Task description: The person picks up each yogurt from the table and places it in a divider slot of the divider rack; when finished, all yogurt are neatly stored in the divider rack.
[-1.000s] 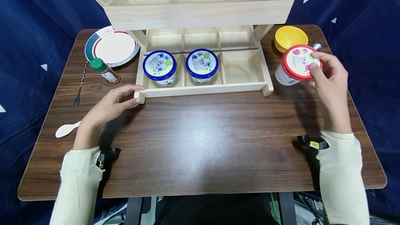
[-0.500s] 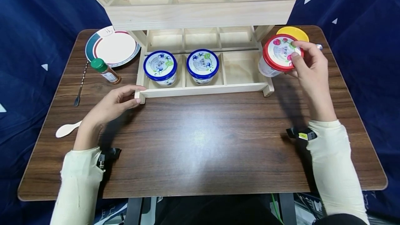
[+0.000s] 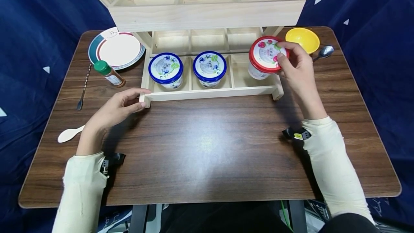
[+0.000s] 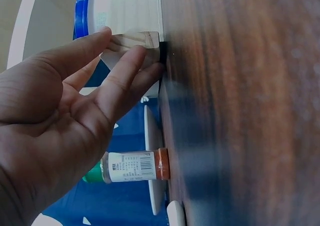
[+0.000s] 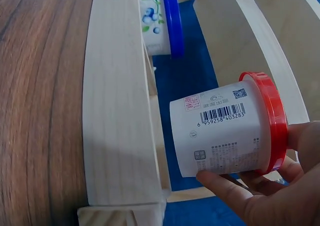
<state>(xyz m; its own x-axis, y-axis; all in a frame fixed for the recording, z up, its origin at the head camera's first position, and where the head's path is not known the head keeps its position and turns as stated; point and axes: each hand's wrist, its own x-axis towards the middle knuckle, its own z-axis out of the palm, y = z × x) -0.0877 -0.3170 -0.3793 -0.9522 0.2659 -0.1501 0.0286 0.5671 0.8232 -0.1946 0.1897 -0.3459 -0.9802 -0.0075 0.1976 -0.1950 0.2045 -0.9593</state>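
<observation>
My right hand [image 3: 299, 69] grips a yogurt tub with a red lid [image 3: 266, 55] by the lid's right side. This tub hangs slightly tilted over the right front compartment of the wooden rack [image 3: 207, 94]; its white barcode side [image 5: 220, 131] faces the right wrist camera. Two blue-lidded yogurt tubs, one on the left [image 3: 166, 68] and one in the middle [image 3: 209, 68], stand in the other front compartments. My left hand [image 3: 113, 109] holds the rack's front left corner between thumb and fingers, and the wooden corner end [image 4: 135, 40] shows at its fingertips.
Left of the rack are stacked plates [image 3: 116, 49], a green-capped spice bottle [image 3: 109, 74], a twisted-handle stirring spoon [image 3: 84, 85] and a white spoon [image 3: 68, 134]. On the right stand a yellow bowl [image 3: 302, 39] and a metal spoon [image 3: 325, 51]. The rack's upper tier [image 3: 207, 15] overhangs the back.
My right hand has carried the red-lidded tub leftward from beside the yellow bowl to over the right front compartment. The left hand stays at the rack corner.
</observation>
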